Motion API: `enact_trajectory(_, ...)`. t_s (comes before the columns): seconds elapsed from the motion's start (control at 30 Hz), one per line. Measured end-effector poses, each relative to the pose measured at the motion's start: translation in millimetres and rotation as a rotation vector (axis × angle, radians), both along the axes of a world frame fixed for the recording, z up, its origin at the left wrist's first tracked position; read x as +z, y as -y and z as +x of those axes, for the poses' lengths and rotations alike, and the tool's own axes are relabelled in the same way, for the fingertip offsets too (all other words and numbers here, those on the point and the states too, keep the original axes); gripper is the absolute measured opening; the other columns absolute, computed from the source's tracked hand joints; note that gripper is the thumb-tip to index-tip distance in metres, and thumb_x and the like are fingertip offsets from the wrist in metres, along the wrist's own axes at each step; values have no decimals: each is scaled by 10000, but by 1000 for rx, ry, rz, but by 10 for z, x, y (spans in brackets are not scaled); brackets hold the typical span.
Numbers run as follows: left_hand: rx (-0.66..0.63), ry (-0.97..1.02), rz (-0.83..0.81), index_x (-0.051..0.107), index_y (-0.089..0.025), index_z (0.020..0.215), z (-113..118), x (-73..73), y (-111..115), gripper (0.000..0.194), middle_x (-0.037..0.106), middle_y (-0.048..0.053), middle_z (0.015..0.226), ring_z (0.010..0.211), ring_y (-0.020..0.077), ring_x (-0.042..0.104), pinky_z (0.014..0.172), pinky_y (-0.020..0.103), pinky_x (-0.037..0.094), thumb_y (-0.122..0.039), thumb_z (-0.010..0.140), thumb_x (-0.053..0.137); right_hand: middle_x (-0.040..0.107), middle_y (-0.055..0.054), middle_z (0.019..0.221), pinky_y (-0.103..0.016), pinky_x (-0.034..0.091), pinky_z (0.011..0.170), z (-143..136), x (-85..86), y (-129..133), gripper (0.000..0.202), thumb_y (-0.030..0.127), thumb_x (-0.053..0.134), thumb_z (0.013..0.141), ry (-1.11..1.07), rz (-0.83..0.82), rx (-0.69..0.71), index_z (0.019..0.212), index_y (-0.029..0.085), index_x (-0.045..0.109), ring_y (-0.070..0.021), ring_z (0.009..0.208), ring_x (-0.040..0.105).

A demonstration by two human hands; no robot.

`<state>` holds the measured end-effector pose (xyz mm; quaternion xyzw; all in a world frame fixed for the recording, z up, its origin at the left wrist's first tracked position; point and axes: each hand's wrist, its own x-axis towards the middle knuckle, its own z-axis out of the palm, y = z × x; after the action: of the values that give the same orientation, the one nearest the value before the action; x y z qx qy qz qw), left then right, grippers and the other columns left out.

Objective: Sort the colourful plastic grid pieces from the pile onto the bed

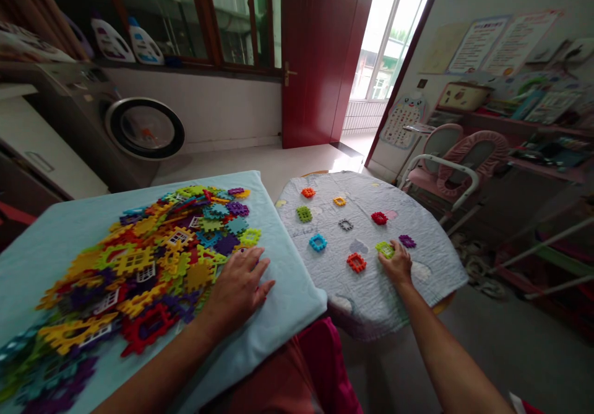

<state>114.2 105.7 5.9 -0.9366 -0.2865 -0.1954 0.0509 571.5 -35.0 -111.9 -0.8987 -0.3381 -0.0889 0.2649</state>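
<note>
Head view: eight pieces [304, 214] are set out, a green block [383, 249] seemingly pinched by the right hand [399, 267]; a heap [134, 260] is left at the loosely spread left hand [239, 285].

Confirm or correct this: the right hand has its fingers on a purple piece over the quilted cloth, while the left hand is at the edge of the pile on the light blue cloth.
The piece's colour is wrong: the head view shows the right hand with its fingers on a lime-green piece over the quilted cloth. The left hand is at the edge of the pile on the light blue cloth.
</note>
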Motion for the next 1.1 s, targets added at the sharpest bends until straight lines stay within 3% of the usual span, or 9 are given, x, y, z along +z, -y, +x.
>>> enact_trajectory(0.17, -70, -23, -78, 636, -190, 1215, 353, 42, 208, 371, 600, 165, 1379, 1302, 342, 526, 1099, 550, 403, -390, 903, 611, 663, -148, 1170, -381, 420, 921, -135, -61, -23, 527, 356, 596, 766, 5, 12, 23, 1246, 144, 555, -296, 1072, 589)
enact_trajectory(0.33, -79, -69, -167, 618, -178, 1262, 551, -23, 335, 397, 566, 156, 1428, 1346, 326, 496, 1132, 514, 394, -356, 908, 611, 668, -145, 1158, -372, 422, 904, -268, -93, -63, 529, 348, 610, 778, 1, 1, 21, 1258, 132, 559, -289, 1068, 591)
enact_trajectory(0.57, -95, -45, -228, 623, -184, 1271, 533, -127, 315, 386, 600, 139, 1379, 1292, 306, 537, 1119, 483, 424, -344, 923, 579, 665, -140, 1177, -365, 403, 890, -346, -75, -131, 513, 345, 615, 805, 17, -65, -12, 1274, 145, 562, -292, 1073, 579)
enact_trajectory(1.1, -83, -2, -287, 619, -191, 1263, 524, -124, 332, 374, 581, 130, 1397, 1309, 301, 512, 1137, 490, 398, -334, 921, 572, 656, -146, 1208, -379, 393, 884, -394, -97, -137, 487, 359, 600, 860, 55, -169, -45, 1292, 135, 569, -305, 1098, 560)
